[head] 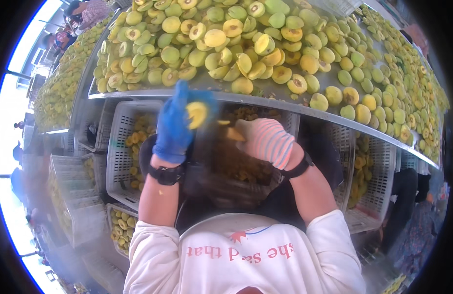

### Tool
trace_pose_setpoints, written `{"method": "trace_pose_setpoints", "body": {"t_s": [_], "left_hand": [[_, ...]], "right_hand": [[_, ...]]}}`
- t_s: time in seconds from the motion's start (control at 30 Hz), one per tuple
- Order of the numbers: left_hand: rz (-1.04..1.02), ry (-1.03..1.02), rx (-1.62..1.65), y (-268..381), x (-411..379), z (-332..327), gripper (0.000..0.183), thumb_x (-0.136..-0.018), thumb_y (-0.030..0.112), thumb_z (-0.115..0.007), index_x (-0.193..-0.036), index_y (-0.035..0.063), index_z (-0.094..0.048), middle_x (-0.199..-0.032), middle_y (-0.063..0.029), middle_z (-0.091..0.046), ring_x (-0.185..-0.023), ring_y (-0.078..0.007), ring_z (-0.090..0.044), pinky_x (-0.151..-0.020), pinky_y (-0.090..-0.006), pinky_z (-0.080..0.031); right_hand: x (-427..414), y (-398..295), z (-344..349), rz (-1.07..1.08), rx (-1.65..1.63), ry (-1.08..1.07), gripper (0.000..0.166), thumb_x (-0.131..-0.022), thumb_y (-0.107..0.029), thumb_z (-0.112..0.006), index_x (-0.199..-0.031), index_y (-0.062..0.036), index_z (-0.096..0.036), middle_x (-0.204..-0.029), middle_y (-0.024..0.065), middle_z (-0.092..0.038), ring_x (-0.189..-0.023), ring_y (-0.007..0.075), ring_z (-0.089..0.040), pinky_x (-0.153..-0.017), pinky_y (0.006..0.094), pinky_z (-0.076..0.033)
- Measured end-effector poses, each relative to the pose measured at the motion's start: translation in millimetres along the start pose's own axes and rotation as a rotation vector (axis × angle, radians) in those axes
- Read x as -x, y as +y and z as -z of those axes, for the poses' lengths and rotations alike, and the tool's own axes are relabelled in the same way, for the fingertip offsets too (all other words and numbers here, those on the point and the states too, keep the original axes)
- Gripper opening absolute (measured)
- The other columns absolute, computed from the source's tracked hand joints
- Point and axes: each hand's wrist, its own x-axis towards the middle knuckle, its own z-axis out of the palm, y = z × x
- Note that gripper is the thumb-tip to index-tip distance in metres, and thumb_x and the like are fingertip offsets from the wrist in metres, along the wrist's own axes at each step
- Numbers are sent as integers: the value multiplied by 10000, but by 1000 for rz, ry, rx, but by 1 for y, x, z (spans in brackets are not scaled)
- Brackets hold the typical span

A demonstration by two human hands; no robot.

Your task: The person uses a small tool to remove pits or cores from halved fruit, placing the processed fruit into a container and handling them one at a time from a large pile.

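My left hand point(174, 128), in a blue glove, holds a cut yellow piece of stone fruit point(197, 115) just below the table's near edge. Across from it, my right hand point(266, 139) wears a pink-and-white striped glove and is closed around a small tan object point(234, 134), too blurred to name. A small yellow scrap point(223, 122) shows between the two hands. Under them is a crate with brownish-yellow scraps point(245, 167), partly in shadow. Beyond the hands, halved and whole green-yellow stone fruits point(215, 38) are heaped on a metal table point(226, 96).
A white plastic crate point(120, 110) with yellow fruit halves stands left of my legs. Another white crate point(377, 183) is on the right. Stacked crates point(77, 198) and a smaller fruit crate point(110, 224) stand farther left. Other people point(88, 13) are near a second fruit-covered table.
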Motion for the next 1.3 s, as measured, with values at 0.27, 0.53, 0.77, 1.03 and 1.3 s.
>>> {"method": "trace_pose_setpoints", "body": {"t_s": [0.27, 0.53, 0.77, 1.03, 1.3], "left_hand": [[-9, 252, -1198, 39, -45, 109, 451, -964, 389, -659, -1261, 51, -694, -1126, -214, -739, -1069, -344, -714, -937, -429, -538], [305, 57, -1579, -55, -167, 93, 853, -719, 300, -873, -1424, 14, -487, -1414, -266, -522, -1279, -402, -583, -1052, -455, -511], [17, 196, -1290, -13, -122, 61, 707, -741, 328, -836, -1351, 77, -583, -1164, -226, -685, -1150, -391, -650, -998, -471, -520], [-383, -336, -1036, 27, -24, -41, 723, -814, 265, -817, -1463, 116, -536, -1292, -187, -634, -1199, -387, -609, -1014, -467, -513], [-514, -160, -397, -36, -40, -57, 251, -1071, 128, -520, -1225, -1, -671, -1170, -96, -694, -1092, -180, -646, -938, -328, -518]], "right_hand": [[5, 2, 15, -45, -46, 26, 347, -865, -315, -733, -1071, -50, -647, -862, 223, -709, -871, 441, -684, -757, 514, -534], [-8, 4, 7, -107, -113, 60, 336, -893, -331, -726, -1058, -56, -628, -891, 221, -713, -908, 444, -681, -795, 514, -533], [-24, 11, -12, -16, -502, 524, 450, -865, -305, -812, -1180, -35, -636, -953, 218, -720, -883, 419, -687, -788, 454, -544], [-33, 11, 6, -170, -1383, 227, 302, -902, -234, -787, -1074, -21, -661, -718, 0, -616, -504, 156, -580, -466, 295, -461], [-47, 3, -8, -252, -804, 581, 336, -889, -280, -794, -1058, -30, -647, -821, 111, -684, -696, 288, -653, -632, 386, -521]]}}
